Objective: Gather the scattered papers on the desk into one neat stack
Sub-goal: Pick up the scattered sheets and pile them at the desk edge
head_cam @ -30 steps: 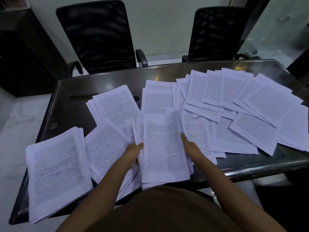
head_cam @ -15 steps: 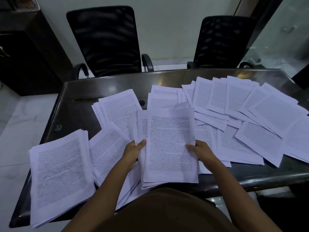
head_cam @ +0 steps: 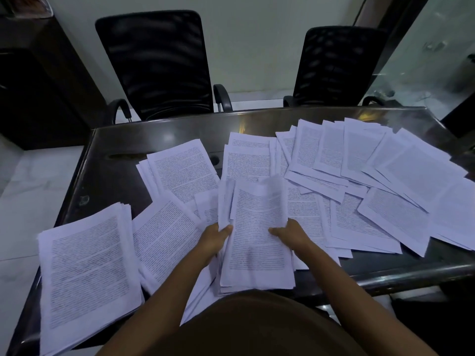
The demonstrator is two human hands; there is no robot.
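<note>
Change: white printed paper bundle (head_cam: 257,253) has been squeezed narrower, top edge curled.
Hands: its sides are gripped by left hand (head_cam: 214,240) and right hand (head_cam: 291,236), at near edge of dark glossy desk (head_cam: 123,155).
Advice: edges should be tapped square.

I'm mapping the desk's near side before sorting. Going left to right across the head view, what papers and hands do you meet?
From left: thick stack → tilted sheets → left hand → held bundle → right hand → fanned loose sheets.
</note>
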